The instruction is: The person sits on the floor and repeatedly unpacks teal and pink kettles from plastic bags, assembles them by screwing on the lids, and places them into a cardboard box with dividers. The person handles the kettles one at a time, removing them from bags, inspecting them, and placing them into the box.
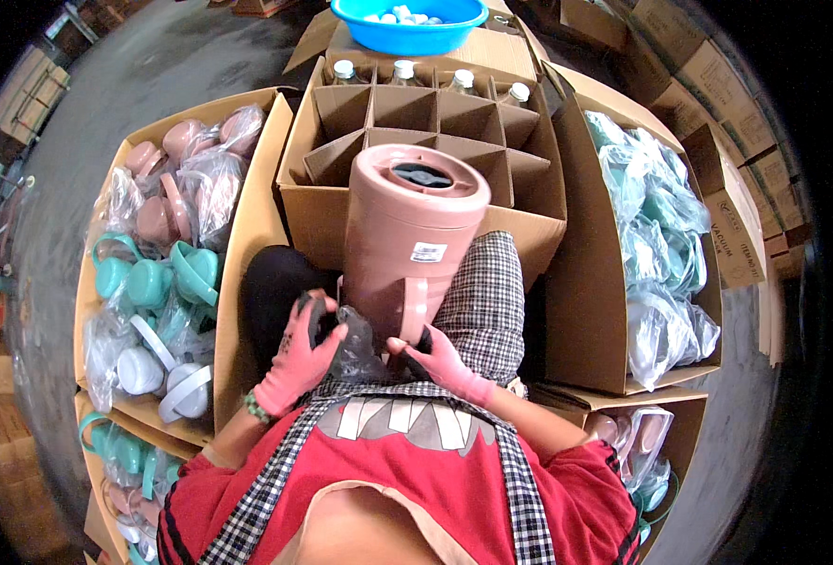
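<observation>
Left hand (pixel 294 363): gloved in pink with dark fingertips; half open, with thumb and fingers curled apart beside the lower side of the pink flask (pixel 384 240), next to clear plastic film (pixel 360 344); cannot tell whether gripping the film.
Right hand (pixel 440 363): gloved alike; closed at the foot of the flask's handle (pixel 416 306), with thumb against its lower end and other fingers partly hidden.
Pink flask: at 1 o'clock from the left hand, 11 o'clock from the right; leaning slightly, with a round, dark-centred end uppermost and the handle turned toward 6 o'clock.
Divided carton (pixel 313 202): just beyond the flask at 12 o'clock; holding four white-capped bottles (pixel 402 72) along the far row.
Blue basin (pixel 407 38): farther out at 12 o'clock; holding small white pieces.
Left carton (pixel 256 212): at 9 o'clock; filled with pink, teal and pale lids (pixel 148 282), partly in plastic.
Right carton (pixel 576 254): at 3 o'clock; filled with bagged teal pieces (pixel 661 207).
</observation>
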`<state>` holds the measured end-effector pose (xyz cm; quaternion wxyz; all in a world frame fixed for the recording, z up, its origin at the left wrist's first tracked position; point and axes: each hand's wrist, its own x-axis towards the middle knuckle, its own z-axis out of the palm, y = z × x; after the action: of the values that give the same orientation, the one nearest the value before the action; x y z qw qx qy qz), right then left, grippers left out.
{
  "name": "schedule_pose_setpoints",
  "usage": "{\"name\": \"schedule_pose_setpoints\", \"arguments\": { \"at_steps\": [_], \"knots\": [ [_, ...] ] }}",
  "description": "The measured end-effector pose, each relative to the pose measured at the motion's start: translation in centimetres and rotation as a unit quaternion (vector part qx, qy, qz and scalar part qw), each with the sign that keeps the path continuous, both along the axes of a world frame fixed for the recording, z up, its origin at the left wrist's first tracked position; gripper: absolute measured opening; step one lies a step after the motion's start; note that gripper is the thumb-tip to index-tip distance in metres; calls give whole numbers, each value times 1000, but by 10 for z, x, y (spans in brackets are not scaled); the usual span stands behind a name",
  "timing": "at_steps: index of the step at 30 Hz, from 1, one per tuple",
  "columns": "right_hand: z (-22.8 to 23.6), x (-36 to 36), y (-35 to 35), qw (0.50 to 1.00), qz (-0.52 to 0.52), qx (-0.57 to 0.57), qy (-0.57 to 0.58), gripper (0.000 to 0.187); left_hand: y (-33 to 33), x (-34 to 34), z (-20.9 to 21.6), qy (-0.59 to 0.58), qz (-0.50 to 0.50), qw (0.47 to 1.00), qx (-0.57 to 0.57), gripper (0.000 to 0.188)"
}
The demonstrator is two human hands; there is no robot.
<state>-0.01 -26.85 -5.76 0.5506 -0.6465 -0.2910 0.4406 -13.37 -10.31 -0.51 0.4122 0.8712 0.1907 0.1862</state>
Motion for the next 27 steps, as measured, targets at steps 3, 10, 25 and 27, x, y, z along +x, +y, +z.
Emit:
{"name": "schedule_pose_setpoints", "arguments": {
  "at_steps": [3,10,25,27],
  "knots": [
    [-3,-4,10,996,28,-11,-82,37,5,13,-47,17,62,989,-136,54],
    [88,17,-23,996,-8,13,88,30,27,28,-78,42,-146,964,-219,96],
    [70,24,-9,963,60,72,-251,25,5,20,-38,-19,74,737,-672,21],
    [42,23,4,967,105,70,-223,25,-2,2,-35,20,-19,698,-716,19]
  ]
}}
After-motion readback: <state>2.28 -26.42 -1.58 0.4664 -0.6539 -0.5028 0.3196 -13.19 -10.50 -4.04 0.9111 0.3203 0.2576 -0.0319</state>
